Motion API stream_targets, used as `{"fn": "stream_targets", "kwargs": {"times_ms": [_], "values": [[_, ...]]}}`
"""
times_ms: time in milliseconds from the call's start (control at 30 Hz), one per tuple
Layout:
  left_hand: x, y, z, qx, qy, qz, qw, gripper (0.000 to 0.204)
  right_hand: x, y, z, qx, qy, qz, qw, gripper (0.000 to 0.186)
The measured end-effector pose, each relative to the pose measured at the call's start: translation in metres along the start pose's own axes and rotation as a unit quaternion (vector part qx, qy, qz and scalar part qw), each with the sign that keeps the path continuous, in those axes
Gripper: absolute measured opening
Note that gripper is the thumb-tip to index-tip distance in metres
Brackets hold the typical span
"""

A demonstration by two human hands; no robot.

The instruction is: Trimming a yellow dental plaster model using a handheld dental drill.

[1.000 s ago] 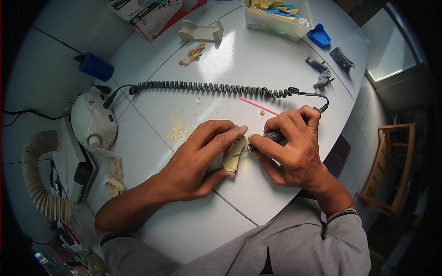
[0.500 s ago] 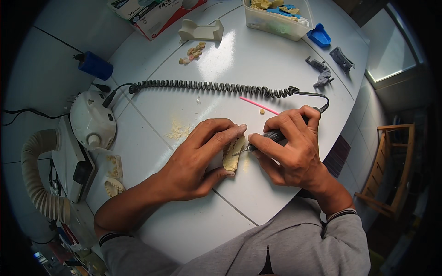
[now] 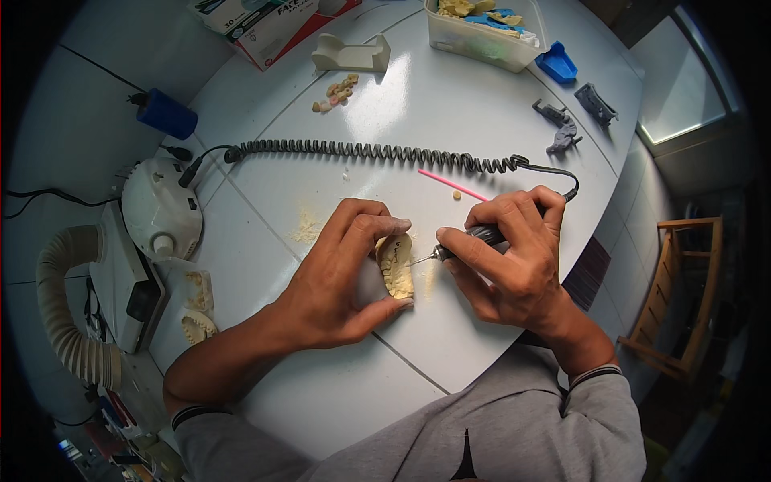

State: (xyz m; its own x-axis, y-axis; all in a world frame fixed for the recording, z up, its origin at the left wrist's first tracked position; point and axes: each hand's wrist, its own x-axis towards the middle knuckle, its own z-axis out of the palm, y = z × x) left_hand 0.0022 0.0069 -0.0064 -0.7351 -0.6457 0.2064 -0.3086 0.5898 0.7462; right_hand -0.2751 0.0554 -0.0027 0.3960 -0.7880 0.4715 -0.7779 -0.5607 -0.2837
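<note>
My left hand [image 3: 336, 277] grips a yellowish plaster dental model [image 3: 396, 271] by its two ends, thumb at the near end and fingers at the far end. A row of moulded teeth and some handwriting show on the model. In my right hand [image 3: 514, 261] is a dark rotary handpiece [image 3: 484, 236], held like a pen. Its thin metal bur [image 3: 422, 259] points left, with the tip at the model's right edge; whether it touches I cannot tell. A coiled black cord [image 3: 369, 151] runs from the handpiece's rear to a white control unit [image 3: 163, 210] on the left.
Yellow dust [image 3: 305, 226] lies beyond my left hand. A pink stick [image 3: 452, 184] rests past the handpiece. Further back are tooth pieces [image 3: 337, 93], a cream holder [image 3: 351, 55], a plastic tub [image 3: 482, 44] and grey clamp-like parts [image 3: 562, 128]. Another dental model [image 3: 197, 327] sits near my left forearm.
The dental model has shifted slightly left and turned, so its row of teeth now shows. The bur has drawn back from over the model to its right edge.
</note>
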Motion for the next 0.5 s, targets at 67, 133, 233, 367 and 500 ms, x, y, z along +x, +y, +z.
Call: {"fn": "stream_targets", "kwargs": {"times_ms": [67, 133, 233, 367, 500], "values": [[-0.0004, -0.0016, 0.0014, 0.001, 0.011, 0.006, 1.000, 0.088, -0.0020, 0.0001, 0.0012, 0.001, 0.014, 0.008, 1.000, 0.031], [-0.0006, -0.0011, 0.0022, -0.006, 0.017, 0.002, 1.000, 0.087, -0.0031, 0.0000, 0.0022, -0.027, 0.016, -0.011, 0.999, 0.033], [-0.0011, -0.0014, 0.0018, -0.005, 0.017, -0.001, 1.000, 0.087, -0.0040, -0.0003, 0.0013, -0.037, 0.005, -0.025, 0.999, 0.032], [-0.0013, 0.0000, 0.0016, 0.001, 0.018, -0.008, 1.000, 0.086, -0.0035, -0.0012, 0.0013, -0.042, 0.001, -0.029, 0.999, 0.031], [-0.0018, -0.0005, 0.0027, 0.008, 0.021, -0.014, 1.000, 0.086, -0.0029, -0.0018, 0.0022, -0.044, 0.003, -0.036, 0.998, 0.029]]}}
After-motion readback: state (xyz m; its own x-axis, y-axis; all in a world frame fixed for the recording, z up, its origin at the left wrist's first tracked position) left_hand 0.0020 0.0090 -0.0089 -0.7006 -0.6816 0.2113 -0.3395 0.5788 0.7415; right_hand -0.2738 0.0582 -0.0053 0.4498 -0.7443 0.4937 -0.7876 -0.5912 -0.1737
